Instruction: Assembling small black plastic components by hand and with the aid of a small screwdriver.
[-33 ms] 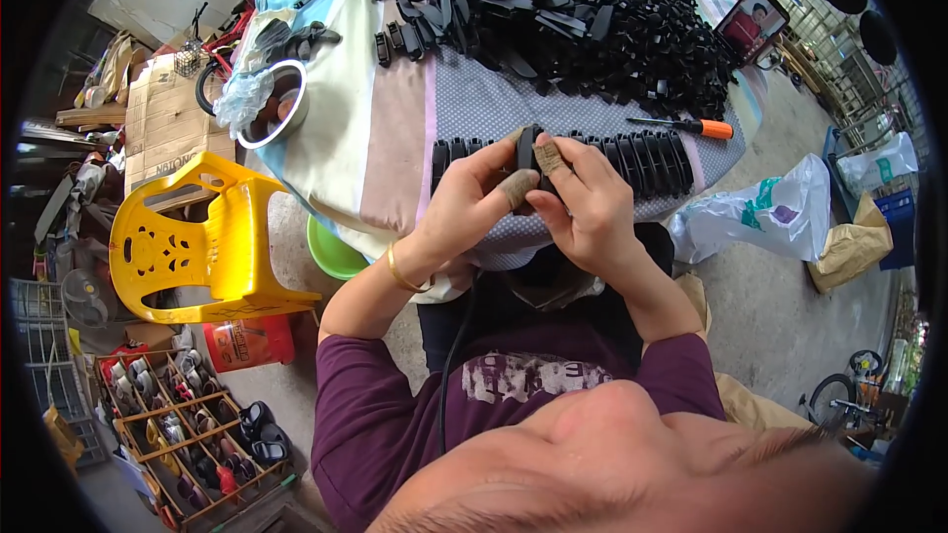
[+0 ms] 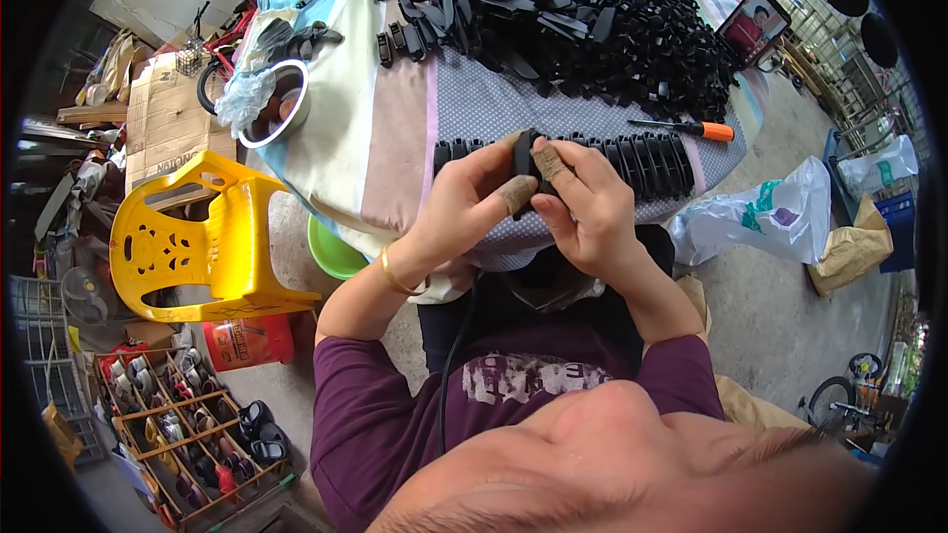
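Pointing lengthwise toward the pile [image 2: 553, 25], black piece [image 2: 523, 155]

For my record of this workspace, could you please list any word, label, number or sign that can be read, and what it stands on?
I won't copy wording, but lettering stands here:
Cardboard: dark print, partly legible.
Purple shirt: pale, broken-up lettering.
Red bucket: print too small to read.
Larger white bag: green marks, too blurred to read.

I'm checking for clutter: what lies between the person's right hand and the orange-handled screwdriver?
In the head view, the right end of the row of black pieces lies between the right hand and the screwdriver, on dotted cloth.
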The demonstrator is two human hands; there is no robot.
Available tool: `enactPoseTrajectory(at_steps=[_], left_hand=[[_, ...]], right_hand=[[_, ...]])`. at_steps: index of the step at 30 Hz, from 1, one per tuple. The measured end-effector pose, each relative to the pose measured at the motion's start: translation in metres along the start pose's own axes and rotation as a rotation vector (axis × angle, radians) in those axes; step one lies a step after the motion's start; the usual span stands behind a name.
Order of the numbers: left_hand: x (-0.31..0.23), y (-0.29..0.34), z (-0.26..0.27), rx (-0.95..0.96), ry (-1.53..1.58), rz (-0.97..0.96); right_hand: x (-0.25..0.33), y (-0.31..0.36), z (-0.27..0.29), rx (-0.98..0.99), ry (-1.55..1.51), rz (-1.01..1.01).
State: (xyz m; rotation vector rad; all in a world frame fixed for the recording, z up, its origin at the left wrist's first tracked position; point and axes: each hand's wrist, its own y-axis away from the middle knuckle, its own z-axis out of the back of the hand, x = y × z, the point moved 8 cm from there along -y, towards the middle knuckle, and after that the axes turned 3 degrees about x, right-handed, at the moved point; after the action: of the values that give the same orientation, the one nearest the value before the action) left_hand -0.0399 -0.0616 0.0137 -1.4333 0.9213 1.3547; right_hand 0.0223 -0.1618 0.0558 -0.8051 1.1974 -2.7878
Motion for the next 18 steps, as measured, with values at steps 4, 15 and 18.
enactPoseTrajectory(at_steps=[4,15,18], left_hand=[[-0.007,0.02,0.05,-0.204,-0.097,0.01],[0.027,0.022,0.112,-0.14,-0.737,0.286],[0.019,0.019,0.104,-0.134,-0.84,0.257]], right_hand=[[-0.012,-0.016,0.013,0.042,0.01,-0.043],[-0.126,-0.049,-0.025,0.473,0.55,-0.173],[-0.137,-0.052,-0.038,0.555,0.649,-0.167]])
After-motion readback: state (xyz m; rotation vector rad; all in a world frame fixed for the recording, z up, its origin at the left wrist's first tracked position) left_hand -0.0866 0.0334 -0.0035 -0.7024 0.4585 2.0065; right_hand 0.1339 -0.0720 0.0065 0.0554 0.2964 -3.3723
